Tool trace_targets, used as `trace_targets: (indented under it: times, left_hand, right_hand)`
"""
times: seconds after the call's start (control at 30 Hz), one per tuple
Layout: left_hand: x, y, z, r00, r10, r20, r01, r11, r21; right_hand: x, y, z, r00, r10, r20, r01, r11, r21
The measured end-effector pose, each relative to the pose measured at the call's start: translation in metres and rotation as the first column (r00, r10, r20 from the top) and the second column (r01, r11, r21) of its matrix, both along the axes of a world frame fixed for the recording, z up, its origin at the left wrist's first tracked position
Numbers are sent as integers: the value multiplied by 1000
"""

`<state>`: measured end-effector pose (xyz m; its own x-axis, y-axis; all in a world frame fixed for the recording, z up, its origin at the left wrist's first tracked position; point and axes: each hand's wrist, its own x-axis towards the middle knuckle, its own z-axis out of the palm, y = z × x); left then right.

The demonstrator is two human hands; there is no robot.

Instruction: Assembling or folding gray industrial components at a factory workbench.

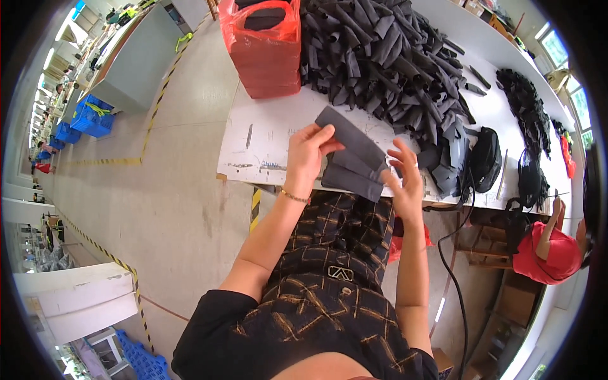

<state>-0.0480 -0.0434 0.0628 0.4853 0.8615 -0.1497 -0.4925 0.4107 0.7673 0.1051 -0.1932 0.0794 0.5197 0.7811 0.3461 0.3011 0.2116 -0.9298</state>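
My left hand (pixel 306 157) pinches the upper left end of a dark grey fabric strip (pixel 356 140) between thumb and fingers. The strip slants down to the right above the table's front edge. My right hand (pixel 408 183) is at its lower right end, fingers spread, the thumb close to or touching the fabric. Below the held strip, a few more dark grey strips (pixel 354 180) lie at the table edge, partly covered by it. A large heap of similar dark strips (pixel 380 57) is piled just beyond my hands.
A red plastic bag (pixel 263 63) stands on the white table (pixel 253 139) at the left. Right of the heap are stacked dark pieces (pixel 451 158) and a black pouch (pixel 486 159). A black cable (pixel 451 266) hangs down. A person in red (pixel 548 253) sits farther right.
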Motion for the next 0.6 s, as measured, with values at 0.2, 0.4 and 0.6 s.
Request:
trace_targets:
  times: [0.2, 0.4, 0.6]
  left_hand:
    - [12, -13, 11, 995, -26, 101, 23, 999, 34]
    - [-2, -49, -63, 734, 348, -583, -9, 863, 504]
    - [1, -67, -91, 546, 728, -415, -83, 539, 838]
  right_hand:
    - [10, 9, 6, 967, -57, -248, 8, 981, -191]
    - [19, -1, -50, 989, -142, 48, 148, 879, -453]
    - [17, 16, -65, 645, 77, 761, 415, 801, -432]
